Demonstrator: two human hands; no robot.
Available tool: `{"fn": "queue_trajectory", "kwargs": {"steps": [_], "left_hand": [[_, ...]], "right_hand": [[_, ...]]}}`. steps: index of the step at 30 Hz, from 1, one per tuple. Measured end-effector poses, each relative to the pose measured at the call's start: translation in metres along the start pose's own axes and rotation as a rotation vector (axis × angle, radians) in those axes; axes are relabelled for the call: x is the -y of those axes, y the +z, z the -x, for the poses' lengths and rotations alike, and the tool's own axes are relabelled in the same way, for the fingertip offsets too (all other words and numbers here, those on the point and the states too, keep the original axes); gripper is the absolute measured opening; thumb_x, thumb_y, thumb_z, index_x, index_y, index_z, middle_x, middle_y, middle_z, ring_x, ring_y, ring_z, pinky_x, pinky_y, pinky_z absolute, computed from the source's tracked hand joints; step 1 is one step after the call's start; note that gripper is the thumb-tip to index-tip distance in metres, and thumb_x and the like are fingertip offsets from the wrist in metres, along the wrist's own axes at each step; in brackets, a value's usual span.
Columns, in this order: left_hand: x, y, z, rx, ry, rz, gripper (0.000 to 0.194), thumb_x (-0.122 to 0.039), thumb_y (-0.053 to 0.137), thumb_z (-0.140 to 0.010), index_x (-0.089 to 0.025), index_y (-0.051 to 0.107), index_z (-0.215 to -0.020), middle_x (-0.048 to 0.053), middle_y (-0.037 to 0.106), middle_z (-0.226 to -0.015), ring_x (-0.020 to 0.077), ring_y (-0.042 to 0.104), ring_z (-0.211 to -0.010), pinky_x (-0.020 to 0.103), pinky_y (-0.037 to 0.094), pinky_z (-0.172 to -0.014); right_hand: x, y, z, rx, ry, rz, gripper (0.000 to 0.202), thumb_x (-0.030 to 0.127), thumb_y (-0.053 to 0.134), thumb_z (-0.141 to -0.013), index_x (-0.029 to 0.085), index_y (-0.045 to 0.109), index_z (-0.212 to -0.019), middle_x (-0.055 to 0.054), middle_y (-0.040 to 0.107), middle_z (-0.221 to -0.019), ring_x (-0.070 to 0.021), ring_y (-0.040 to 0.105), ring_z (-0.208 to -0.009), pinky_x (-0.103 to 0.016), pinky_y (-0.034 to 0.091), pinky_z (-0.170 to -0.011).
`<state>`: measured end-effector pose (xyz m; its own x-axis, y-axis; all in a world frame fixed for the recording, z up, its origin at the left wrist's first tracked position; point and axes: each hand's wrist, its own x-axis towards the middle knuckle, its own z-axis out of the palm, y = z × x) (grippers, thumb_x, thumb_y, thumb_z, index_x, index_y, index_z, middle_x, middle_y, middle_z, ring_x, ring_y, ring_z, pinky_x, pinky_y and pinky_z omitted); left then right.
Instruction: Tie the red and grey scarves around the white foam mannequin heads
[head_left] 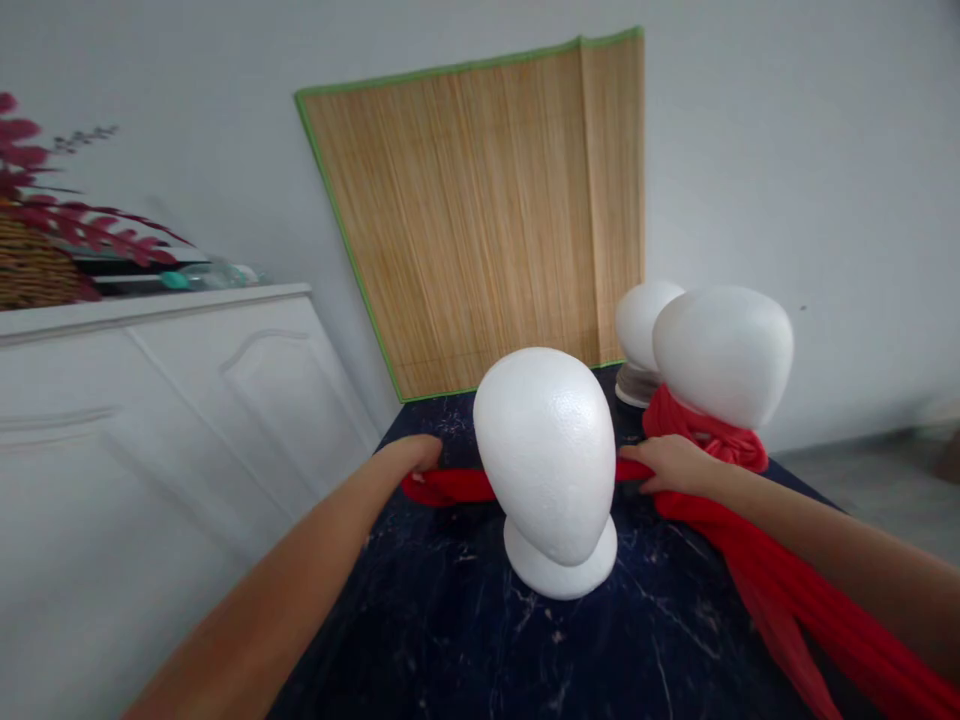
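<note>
A white foam mannequin head (546,450) stands upright on the dark blue marbled table (480,650). Behind its neck runs a long red scarf (465,486), partly hidden by the head. To the left, my left hand (424,453) is closed around one end of the scarf. On the other side my right hand (671,463) grips the scarf close to the head, fingers bent over it. From there the cloth trails along under my right forearm towards the lower right corner.
At the back right stand two more foam heads, one (724,350) with a red cloth (705,430) around its neck, the other (646,320) with a greyish-brown cloth. A bamboo mat (480,210) hangs on the wall. A white cabinet (150,430) borders the left side.
</note>
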<state>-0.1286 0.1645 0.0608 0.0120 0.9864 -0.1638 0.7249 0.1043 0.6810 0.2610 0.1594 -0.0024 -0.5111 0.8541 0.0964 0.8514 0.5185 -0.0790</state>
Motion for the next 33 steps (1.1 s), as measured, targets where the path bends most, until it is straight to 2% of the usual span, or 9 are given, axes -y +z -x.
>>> {"fn": "queue_trajectory", "kwargs": {"steps": [5, 9, 12, 15, 18, 21, 27, 30, 33], "left_hand": [[0.024, 0.005, 0.061, 0.48, -0.2, -0.001, 0.018, -0.013, 0.081, -0.058, -0.019, 0.073, -0.073, 0.003, 0.066, -0.06, 0.0165, 0.058, -0.047, 0.023, 0.04, -0.041], [0.027, 0.039, 0.109, 0.701, -0.054, 0.325, 0.022, -0.025, 0.076, -0.068, -0.02, 0.076, -0.089, 0.007, 0.074, -0.082, 0.0171, 0.066, -0.066, 0.026, 0.051, -0.061], [0.023, 0.085, 0.131, 0.583, 0.108, 0.65, 0.035, -0.022, 0.078, -0.066, -0.018, 0.074, -0.101, 0.009, 0.073, -0.102, 0.0186, 0.067, -0.086, 0.029, 0.051, -0.081], [0.015, 0.129, 0.142, 0.409, 0.18, 0.815, 0.04, -0.021, 0.08, -0.065, -0.015, 0.072, -0.103, 0.011, 0.073, -0.104, 0.0228, 0.066, -0.095, 0.033, 0.048, -0.089], [0.007, 0.16, 0.148, 0.308, 0.21, 0.865, 0.04, -0.026, 0.081, -0.064, -0.013, 0.072, -0.101, 0.012, 0.073, -0.099, 0.025, 0.067, -0.091, 0.036, 0.048, -0.089], [0.001, 0.176, 0.149, 0.157, 0.22, 0.832, 0.038, -0.025, 0.079, -0.063, -0.014, 0.071, -0.098, 0.01, 0.074, -0.095, 0.0239, 0.066, -0.085, 0.036, 0.049, -0.085], [-0.005, 0.189, 0.147, -0.176, 0.198, 0.486, 0.022, -0.013, 0.07, -0.061, -0.018, 0.069, -0.082, 0.005, 0.068, -0.079, 0.0211, 0.058, -0.073, 0.031, 0.042, -0.072], [-0.008, 0.188, 0.146, -0.182, 0.193, 0.521, 0.018, -0.014, 0.071, -0.062, -0.018, 0.068, -0.079, 0.005, 0.065, -0.077, 0.0213, 0.057, -0.073, 0.031, 0.04, -0.072], [-0.009, 0.184, 0.145, -0.121, 0.203, 0.631, 0.025, -0.018, 0.074, -0.064, -0.018, 0.069, -0.088, 0.006, 0.068, -0.085, 0.0215, 0.06, -0.08, 0.03, 0.042, -0.077]], "right_hand": [[-0.011, -0.008, 0.032, -0.049, 0.007, 0.148, 0.014, 0.016, 0.058, -0.083, 0.015, 0.072, -0.083, -0.015, 0.068, -0.088, -0.0264, 0.064, -0.087, -0.034, 0.046, -0.076], [0.029, -0.012, 0.051, -0.109, -0.052, -0.087, 0.025, 0.035, 0.06, -0.085, 0.016, 0.068, -0.071, -0.012, 0.063, -0.083, -0.0245, 0.059, -0.081, -0.035, 0.045, -0.074], [0.071, -0.004, 0.061, 0.139, 0.031, -0.535, 0.033, 0.044, 0.062, -0.083, 0.015, 0.064, -0.068, -0.005, 0.057, -0.068, -0.0159, 0.053, -0.061, -0.029, 0.043, -0.058], [0.11, 0.01, 0.07, 0.374, 0.149, -1.127, 0.028, 0.04, 0.068, -0.079, 0.013, 0.065, -0.085, -0.001, 0.059, -0.07, -0.0111, 0.054, -0.057, -0.025, 0.047, -0.056], [0.139, 0.02, 0.078, 0.353, 0.355, -1.685, 0.027, 0.029, 0.073, -0.075, 0.011, 0.064, -0.093, -0.004, 0.066, -0.08, -0.0121, 0.063, -0.07, -0.027, 0.055, -0.075], [0.155, 0.022, 0.084, 0.27, 0.524, -2.012, 0.017, 0.022, 0.067, -0.076, 0.011, 0.065, -0.089, -0.007, 0.069, -0.085, -0.014, 0.066, -0.079, -0.029, 0.055, -0.084], [0.172, 0.025, 0.092, 0.187, 0.309, -1.986, 0.026, 0.023, 0.075, -0.072, 0.01, 0.07, -0.095, -0.009, 0.072, -0.097, -0.016, 0.067, -0.091, -0.028, 0.052, -0.091], [0.167, 0.034, 0.09, 0.164, 0.261, -1.811, 0.038, 0.031, 0.082, -0.066, 0.01, 0.069, -0.095, -0.008, 0.072, -0.095, -0.0172, 0.068, -0.088, -0.031, 0.054, -0.088], [0.152, 0.041, 0.085, 0.096, 0.315, -1.641, 0.032, 0.035, 0.078, -0.069, 0.013, 0.066, -0.088, -0.004, 0.07, -0.081, -0.0143, 0.066, -0.072, -0.027, 0.056, -0.071]]}}
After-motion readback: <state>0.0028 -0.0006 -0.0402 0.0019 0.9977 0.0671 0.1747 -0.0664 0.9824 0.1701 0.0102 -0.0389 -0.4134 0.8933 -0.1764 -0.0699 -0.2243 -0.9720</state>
